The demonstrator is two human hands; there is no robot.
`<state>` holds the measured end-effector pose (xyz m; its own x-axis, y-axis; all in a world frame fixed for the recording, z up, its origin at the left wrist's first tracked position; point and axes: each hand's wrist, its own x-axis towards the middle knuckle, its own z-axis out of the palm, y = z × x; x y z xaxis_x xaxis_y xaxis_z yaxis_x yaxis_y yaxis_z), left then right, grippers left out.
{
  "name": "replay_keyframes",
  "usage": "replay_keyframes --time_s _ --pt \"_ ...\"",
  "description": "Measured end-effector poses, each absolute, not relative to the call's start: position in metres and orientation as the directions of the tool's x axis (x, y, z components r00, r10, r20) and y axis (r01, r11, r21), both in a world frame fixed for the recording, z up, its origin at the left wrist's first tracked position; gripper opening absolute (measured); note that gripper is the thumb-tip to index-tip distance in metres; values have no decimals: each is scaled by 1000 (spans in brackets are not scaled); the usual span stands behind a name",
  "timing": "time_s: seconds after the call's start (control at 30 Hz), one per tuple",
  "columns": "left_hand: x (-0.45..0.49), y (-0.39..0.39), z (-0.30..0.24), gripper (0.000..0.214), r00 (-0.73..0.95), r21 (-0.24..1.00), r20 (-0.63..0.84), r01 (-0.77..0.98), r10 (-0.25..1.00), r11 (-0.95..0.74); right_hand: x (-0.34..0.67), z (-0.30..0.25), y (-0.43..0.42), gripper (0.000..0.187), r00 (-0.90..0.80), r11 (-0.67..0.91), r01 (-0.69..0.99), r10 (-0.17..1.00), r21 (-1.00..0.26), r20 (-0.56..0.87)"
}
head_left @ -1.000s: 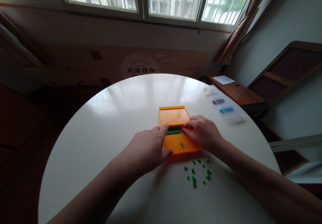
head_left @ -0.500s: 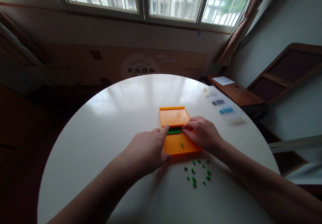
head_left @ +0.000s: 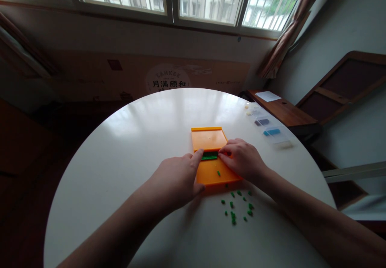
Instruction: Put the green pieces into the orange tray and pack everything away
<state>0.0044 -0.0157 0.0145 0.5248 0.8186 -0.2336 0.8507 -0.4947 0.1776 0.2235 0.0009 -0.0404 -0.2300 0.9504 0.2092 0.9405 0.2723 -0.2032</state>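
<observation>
An orange plastic case (head_left: pixel 208 138), shaped like an unfolded box, lies on the white round table. Across its middle runs a row of small green blocks (head_left: pixel 209 156). My left hand (head_left: pixel 181 177) grips the case's left side, with the index finger by the row's left end and the thumb at the front edge. At the row's right end, the thumb and fingers of my right hand (head_left: pixel 243 159) are pinched together; whatever is between them is hidden. One loose green piece (head_left: pixel 218 173) lies on the front half of the case.
Several loose green pieces (head_left: pixel 233 215) are scattered on the table (head_left: pixel 120 139) in front of the case. Clear plastic bags (head_left: pixel 268 127) with blue, dark and yellowish pieces lie near the right edge. Beyond that edge stands a wooden desk (head_left: pixel 289 109) with a paper on it.
</observation>
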Motion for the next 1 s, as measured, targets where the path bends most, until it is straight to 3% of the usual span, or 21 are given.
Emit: replay_keyframes --time_s 0.8,1.0 --pt "3 -16 16 81 533 189 -233 845 813 -500 223 -39 0 21 -236 280 934 950 -222 206" --pt "2 -16 19 81 522 207 -238 851 819 -483 232 -31 -4 17 -254 333 909 919 -251 300"
